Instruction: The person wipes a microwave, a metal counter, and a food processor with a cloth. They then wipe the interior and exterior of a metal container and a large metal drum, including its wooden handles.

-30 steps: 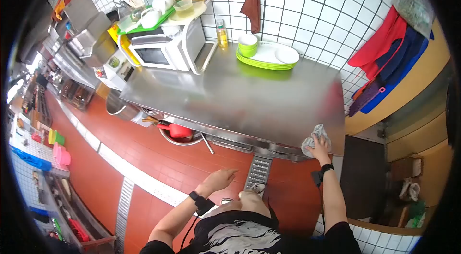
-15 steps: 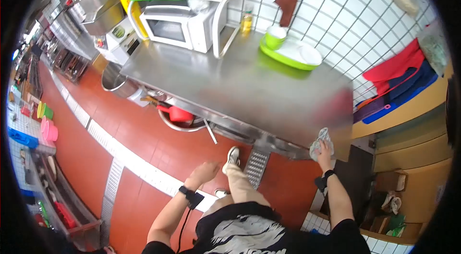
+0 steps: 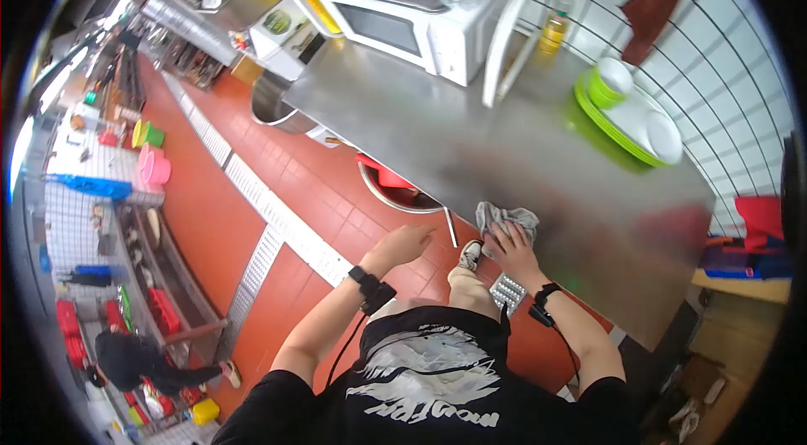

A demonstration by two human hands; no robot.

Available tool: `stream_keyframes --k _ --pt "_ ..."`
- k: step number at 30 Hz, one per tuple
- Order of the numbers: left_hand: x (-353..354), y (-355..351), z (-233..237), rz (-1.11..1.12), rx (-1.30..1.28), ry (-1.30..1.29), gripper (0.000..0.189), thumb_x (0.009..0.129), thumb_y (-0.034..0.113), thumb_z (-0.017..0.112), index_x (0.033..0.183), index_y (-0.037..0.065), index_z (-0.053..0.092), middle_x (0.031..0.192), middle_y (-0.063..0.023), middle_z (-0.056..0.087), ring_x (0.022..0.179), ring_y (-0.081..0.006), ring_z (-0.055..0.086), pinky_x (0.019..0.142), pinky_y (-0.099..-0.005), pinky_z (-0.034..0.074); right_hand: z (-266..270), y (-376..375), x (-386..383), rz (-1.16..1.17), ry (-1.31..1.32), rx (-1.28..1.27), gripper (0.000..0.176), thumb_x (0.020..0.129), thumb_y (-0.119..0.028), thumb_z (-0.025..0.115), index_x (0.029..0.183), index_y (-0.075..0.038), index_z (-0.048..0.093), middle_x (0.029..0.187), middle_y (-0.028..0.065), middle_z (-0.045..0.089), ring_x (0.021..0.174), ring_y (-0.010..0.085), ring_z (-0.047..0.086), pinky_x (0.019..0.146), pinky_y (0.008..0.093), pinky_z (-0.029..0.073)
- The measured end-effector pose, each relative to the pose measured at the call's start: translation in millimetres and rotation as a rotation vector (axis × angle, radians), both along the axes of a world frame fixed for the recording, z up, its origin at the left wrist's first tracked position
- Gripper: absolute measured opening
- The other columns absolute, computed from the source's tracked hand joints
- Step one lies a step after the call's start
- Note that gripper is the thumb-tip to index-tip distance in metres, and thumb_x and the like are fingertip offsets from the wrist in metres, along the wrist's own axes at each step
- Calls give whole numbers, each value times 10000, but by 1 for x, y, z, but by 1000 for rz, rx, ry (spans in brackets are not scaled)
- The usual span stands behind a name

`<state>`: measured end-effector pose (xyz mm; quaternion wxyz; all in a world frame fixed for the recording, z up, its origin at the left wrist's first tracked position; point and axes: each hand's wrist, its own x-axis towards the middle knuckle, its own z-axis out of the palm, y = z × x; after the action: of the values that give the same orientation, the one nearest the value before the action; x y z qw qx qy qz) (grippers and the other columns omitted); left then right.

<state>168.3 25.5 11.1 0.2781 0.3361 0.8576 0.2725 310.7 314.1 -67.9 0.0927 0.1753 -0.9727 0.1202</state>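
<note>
My right hand (image 3: 513,250) presses a grey cloth (image 3: 507,216) onto the front edge of the stainless steel table (image 3: 437,134). Its fingers lie over the cloth. My left hand (image 3: 402,245) hangs over the red floor in front of the table, fingers loosely extended and nothing in it. At the table's back right are green-rimmed plates (image 3: 626,121) with a green and white bowl (image 3: 609,82) on them. A white microwave (image 3: 403,25) stands under a white rack, and an oil bottle (image 3: 552,31) is beside the rack.
Under the table sits a round metal basin with a red item (image 3: 391,178). A metal pot (image 3: 273,100) stands at the table's left end. Another person (image 3: 134,361) in dark clothes bends near shelves at lower left. Cardboard and items (image 3: 698,386) are at lower right.
My right hand and the cloth have moved left along the table's front edge. The view has shifted, and a person now shows at lower left.
</note>
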Motion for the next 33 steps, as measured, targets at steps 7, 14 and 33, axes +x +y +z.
stream_keyframes --k 7,14,33 --pt "-49 -45 25 72 -42 -61 390 975 183 516 1349 76 548 1214 -193 642 1105 -366 609 952 -438 480 10 -115 -138 -82 122 -47 409 928 -230 571 1320 -115 551 1433 137 463 1304 421 430 1116 636 283" --pt "-94 -182 36 404 -4 -86 402 979 208 501 1371 121 538 1115 -223 670 1006 -403 649 884 -482 502 19 -207 -254 -72 30 83 519 859 -218 627 1348 -81 520 1422 182 446 1300 459 412 1113 650 277" --pt "-163 -618 8 964 14 -150 333 978 173 524 1274 51 614 1084 -264 675 1033 -394 662 878 -429 527 23 -335 -360 -615 -339 315 642 811 -296 754 1337 -87 452 1264 224 476 1173 425 496 970 491 461"
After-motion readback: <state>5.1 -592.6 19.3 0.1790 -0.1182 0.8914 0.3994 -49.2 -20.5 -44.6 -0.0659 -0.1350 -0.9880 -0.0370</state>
